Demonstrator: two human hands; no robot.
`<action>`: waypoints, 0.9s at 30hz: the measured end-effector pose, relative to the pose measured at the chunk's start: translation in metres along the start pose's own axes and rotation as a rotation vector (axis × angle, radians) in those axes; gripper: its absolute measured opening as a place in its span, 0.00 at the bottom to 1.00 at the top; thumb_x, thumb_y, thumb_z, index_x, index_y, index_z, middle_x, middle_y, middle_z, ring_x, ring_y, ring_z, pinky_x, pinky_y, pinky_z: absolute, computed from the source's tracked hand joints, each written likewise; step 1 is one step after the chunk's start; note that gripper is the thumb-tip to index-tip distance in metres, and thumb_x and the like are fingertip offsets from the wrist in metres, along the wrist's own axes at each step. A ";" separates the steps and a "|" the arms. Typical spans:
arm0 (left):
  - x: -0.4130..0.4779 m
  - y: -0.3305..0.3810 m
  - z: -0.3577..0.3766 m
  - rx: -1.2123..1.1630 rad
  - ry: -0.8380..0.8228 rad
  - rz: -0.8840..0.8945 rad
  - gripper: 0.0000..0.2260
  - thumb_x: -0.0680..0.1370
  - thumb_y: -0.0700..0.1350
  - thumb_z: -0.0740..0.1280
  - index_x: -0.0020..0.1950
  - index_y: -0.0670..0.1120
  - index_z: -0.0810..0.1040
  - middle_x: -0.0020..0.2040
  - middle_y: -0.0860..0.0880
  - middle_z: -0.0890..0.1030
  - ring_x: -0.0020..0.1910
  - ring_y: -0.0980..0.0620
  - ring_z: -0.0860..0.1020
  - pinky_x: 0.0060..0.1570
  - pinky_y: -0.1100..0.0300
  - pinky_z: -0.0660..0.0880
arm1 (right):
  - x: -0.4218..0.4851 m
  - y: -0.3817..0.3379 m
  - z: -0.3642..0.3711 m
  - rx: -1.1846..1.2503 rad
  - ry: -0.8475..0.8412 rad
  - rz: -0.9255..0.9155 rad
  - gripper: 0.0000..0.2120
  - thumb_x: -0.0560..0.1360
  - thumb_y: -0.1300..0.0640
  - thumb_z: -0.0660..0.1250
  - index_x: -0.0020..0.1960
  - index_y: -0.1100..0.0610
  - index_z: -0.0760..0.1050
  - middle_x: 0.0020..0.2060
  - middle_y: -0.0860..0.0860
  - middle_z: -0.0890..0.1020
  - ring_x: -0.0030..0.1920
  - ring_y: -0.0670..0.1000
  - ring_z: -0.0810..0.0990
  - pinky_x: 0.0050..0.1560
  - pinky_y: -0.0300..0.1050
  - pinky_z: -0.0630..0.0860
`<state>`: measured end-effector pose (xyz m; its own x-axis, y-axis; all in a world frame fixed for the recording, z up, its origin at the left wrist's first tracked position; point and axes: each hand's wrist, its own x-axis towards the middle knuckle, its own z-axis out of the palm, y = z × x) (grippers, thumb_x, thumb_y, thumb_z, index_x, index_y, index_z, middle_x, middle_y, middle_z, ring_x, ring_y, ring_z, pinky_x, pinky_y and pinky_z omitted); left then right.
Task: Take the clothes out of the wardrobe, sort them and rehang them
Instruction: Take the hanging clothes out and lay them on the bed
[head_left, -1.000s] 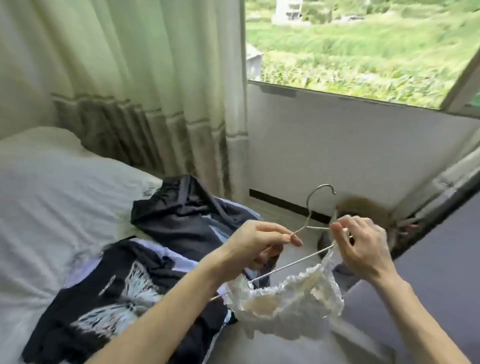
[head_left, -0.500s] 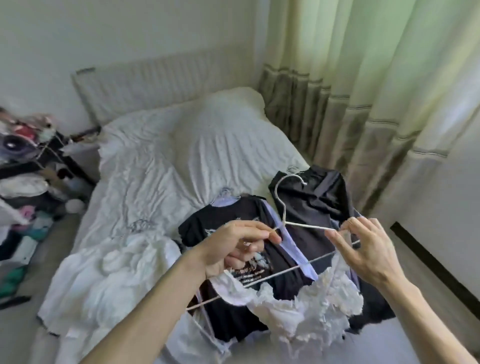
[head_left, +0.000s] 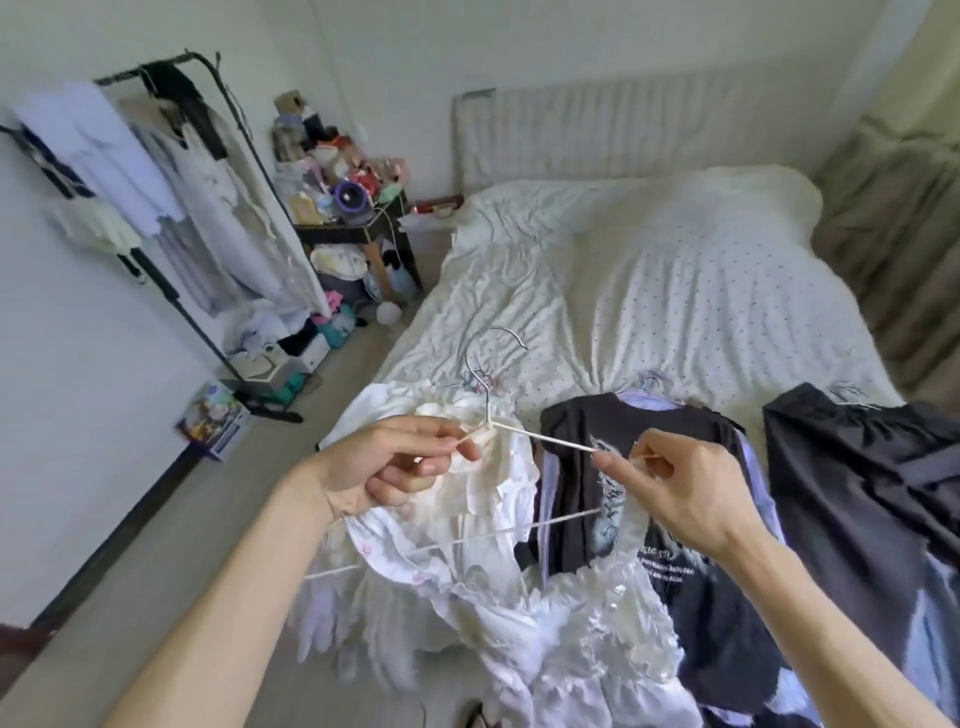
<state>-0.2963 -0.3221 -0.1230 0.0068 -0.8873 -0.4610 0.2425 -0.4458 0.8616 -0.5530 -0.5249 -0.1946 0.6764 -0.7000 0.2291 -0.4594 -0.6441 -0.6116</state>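
**Both hands on hanger, over bed edge**

Left hand (head_left: 400, 462) pinches the wire hanger (head_left: 563, 442) beside its neck; right hand (head_left: 685, 488) pinches the opposite shoulder. The white ruffled garment (head_left: 613, 639) hangs beneath both hands, off the hanger. A black printed T-shirt (head_left: 571, 467) lies on the bed (head_left: 675, 291) behind the right hand. The clothes rack (head_left: 179, 312) is far beyond the left hand.

Speaker 1: What is shown of the room?
Speaker 2: A bed (head_left: 649, 270) with a rumpled white cover is set against white walls (head_left: 389, 52); beige curtains (head_left: 904, 218) are hung at right.
Speaker 1: And left?
Speaker 2: A cluttered side table (head_left: 337, 232) is set on pale floor (head_left: 156, 545).
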 end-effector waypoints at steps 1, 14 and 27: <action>-0.012 -0.001 -0.014 0.000 -0.019 0.018 0.15 0.72 0.49 0.77 0.53 0.42 0.83 0.34 0.51 0.67 0.25 0.60 0.54 0.18 0.71 0.52 | 0.006 -0.013 0.006 0.002 -0.027 -0.008 0.31 0.68 0.25 0.63 0.32 0.54 0.71 0.24 0.45 0.74 0.29 0.46 0.73 0.32 0.43 0.70; -0.088 0.073 -0.233 0.193 -0.051 0.040 0.19 0.71 0.49 0.79 0.57 0.40 0.82 0.36 0.49 0.69 0.26 0.59 0.57 0.17 0.72 0.58 | 0.100 -0.178 0.115 -0.033 -0.127 -0.093 0.29 0.70 0.25 0.57 0.29 0.50 0.66 0.21 0.46 0.71 0.26 0.44 0.71 0.32 0.44 0.70; 0.037 0.163 -0.328 0.644 0.492 0.368 0.05 0.80 0.44 0.69 0.54 0.45 0.80 0.37 0.49 0.84 0.27 0.56 0.70 0.30 0.62 0.66 | 0.251 -0.182 0.171 -0.037 0.084 0.141 0.32 0.71 0.25 0.59 0.32 0.55 0.74 0.24 0.50 0.78 0.27 0.51 0.78 0.31 0.45 0.75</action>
<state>0.0612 -0.3889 -0.0691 0.4286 -0.9025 -0.0423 -0.4487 -0.2532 0.8570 -0.2012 -0.5307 -0.1550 0.5541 -0.8065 0.2063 -0.5681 -0.5475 -0.6144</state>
